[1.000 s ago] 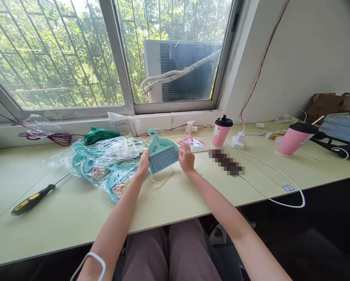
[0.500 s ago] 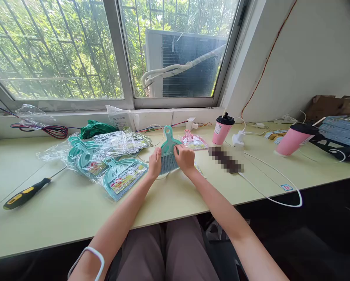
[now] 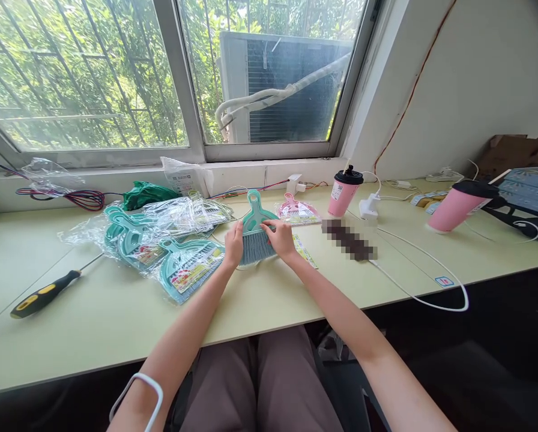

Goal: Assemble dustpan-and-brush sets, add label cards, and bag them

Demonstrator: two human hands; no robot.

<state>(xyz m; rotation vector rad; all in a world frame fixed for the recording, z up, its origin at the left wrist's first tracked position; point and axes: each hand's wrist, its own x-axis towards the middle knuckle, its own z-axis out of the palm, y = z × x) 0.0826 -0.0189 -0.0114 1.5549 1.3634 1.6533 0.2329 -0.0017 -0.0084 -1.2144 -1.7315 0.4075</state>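
A mint-green hand brush (image 3: 255, 247) with grey bristles stands between my hands, handle toward the window. A rim of the same green shows beside its head, apparently a dustpan (image 3: 269, 213) behind it, mostly hidden. My left hand (image 3: 234, 245) is closed along the left edge of the brush. On the other side my right hand (image 3: 281, 239) pinches the brush head with thumb and fingers. A printed card (image 3: 304, 251) lies just right of my right hand. Left of my hands is a bagged green dustpan-and-brush set (image 3: 192, 270).
More bagged sets (image 3: 127, 237) are piled at the left, near a screwdriver (image 3: 46, 294). A pink bagged set (image 3: 297, 210) lies behind my right hand. Pink cups (image 3: 342, 195) and a white cable (image 3: 413, 294) are on the right. The table's front edge (image 3: 260, 330) runs before my lap.
The brush and both hands have shifted slightly left, and the brush head leans a little differently. More of the printed card shows beside my right hand.
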